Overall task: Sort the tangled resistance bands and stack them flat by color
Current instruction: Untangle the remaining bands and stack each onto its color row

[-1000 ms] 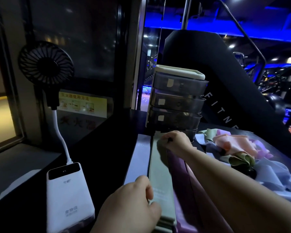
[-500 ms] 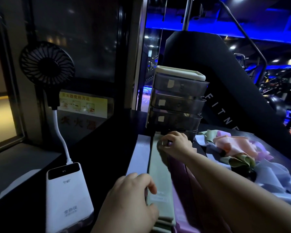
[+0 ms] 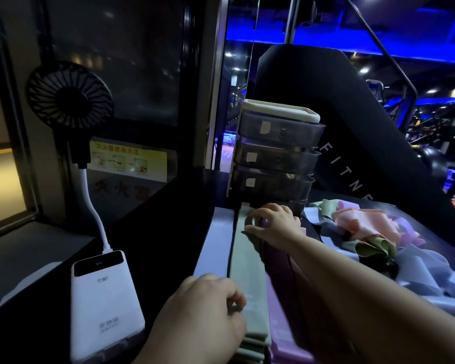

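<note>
Three flat strips lie side by side on the dark counter: a pale blue band [image 3: 216, 248], a green band stack [image 3: 248, 274] and a purple band stack [image 3: 286, 324], partly under my right forearm. My right hand [image 3: 273, 225] presses the far end of the top green band, fingers spread on it. My left hand [image 3: 202, 319] pinches the near end of the same green band. A tangled pile [image 3: 365, 232] of pink, green, lilac and blue bands lies to the right.
A white power bank [image 3: 103, 303] with a black clip fan [image 3: 69, 98] on a white stalk stands at the left. A stack of smoky drawers [image 3: 276, 158] stands just behind the bands. A black padded machine [image 3: 365, 132] rises at the back right.
My right hand has shifted slightly and spread its fingers at the far end of the green band. My left hand has slid a little left and forward along the near end.
</note>
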A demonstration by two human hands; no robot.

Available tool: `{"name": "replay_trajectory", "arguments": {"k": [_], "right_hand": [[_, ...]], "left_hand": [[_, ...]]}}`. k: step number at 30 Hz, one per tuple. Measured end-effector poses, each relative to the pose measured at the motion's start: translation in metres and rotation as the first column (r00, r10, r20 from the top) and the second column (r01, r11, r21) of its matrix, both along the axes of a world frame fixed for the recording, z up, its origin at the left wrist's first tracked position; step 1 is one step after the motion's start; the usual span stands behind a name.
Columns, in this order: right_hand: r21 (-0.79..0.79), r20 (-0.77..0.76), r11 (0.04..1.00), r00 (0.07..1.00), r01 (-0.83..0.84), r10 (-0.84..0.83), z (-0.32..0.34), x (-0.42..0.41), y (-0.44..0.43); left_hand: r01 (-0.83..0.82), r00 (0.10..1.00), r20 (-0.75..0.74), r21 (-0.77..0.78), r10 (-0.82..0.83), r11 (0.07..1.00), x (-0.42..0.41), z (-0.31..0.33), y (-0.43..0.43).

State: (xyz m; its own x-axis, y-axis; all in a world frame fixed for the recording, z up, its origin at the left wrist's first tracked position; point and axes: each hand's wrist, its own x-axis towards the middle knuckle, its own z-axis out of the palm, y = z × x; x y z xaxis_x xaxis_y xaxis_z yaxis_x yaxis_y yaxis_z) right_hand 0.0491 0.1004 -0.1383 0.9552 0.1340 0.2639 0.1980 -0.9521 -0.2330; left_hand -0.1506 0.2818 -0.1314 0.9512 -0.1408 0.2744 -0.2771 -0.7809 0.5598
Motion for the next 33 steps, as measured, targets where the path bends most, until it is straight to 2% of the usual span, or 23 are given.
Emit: {"name": "replay_trajectory", "arguments": {"k": [6,13,21,29,33], "right_hand": [[0.092,0.024,0.996,1.000,0.014,-0.016,0.009,-0.006,-0.010],[0.213,0.054,0.976,0.996,0.053,-0.065,0.010,-0.037,-0.042],[0.227,0.163,0.964,0.970,0.139,-0.179,0.016,-0.089,-0.120],[0.121,0.249,0.935,0.902,0.332,-0.352,-0.001,-0.134,-0.225],[0.179,0.216,0.897,0.873,0.405,-0.437,-0.008,-0.150,-0.258]], "left_hand": [[-0.005,0.999,-0.032,0.018,0.006,1.000,0.002,0.004,-0.004],[-0.105,0.992,-0.065,0.043,0.107,0.994,0.003,0.004,-0.020],[-0.157,0.988,0.005,0.090,0.157,0.984,0.000,0.009,-0.060],[-0.020,1.000,-0.001,0.054,0.020,0.998,0.002,0.017,-0.153],[0.070,0.996,-0.053,0.042,-0.068,0.997,0.009,0.018,-0.201]]}}
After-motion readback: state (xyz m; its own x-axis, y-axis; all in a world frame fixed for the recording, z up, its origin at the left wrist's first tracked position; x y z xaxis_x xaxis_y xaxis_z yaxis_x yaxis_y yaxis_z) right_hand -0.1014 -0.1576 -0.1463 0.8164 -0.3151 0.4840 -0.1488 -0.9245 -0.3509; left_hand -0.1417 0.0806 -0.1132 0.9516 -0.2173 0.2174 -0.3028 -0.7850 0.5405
